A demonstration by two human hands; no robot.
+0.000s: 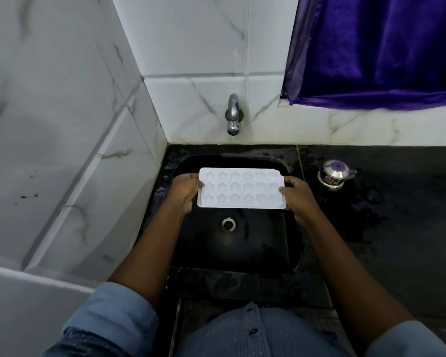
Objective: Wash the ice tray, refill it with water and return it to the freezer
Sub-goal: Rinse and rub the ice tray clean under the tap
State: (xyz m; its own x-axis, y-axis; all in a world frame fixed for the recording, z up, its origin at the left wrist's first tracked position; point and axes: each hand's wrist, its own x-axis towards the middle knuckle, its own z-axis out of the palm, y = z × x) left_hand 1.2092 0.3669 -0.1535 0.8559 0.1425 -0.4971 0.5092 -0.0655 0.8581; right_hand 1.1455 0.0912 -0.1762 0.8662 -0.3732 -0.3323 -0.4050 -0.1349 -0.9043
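Note:
A white ice tray [241, 188] with several star and heart shaped cells is held level over the black sink [268, 243], cells facing up. My left hand [184, 191] grips its left short edge, thumb on top. My right hand [298, 195] grips the right short edge the same way. The chrome tap [232, 114] sticks out of the wall tile just beyond the tray; no water runs from it. The drain [228, 224] shows below the tray's near edge.
A small steel kettle with a purple lid knob [334, 176] stands on the wet black counter [397, 215] right of the sink. White marble-look tiled walls [62, 150] close the left side and back. A purple curtain [379, 47] hangs at upper right.

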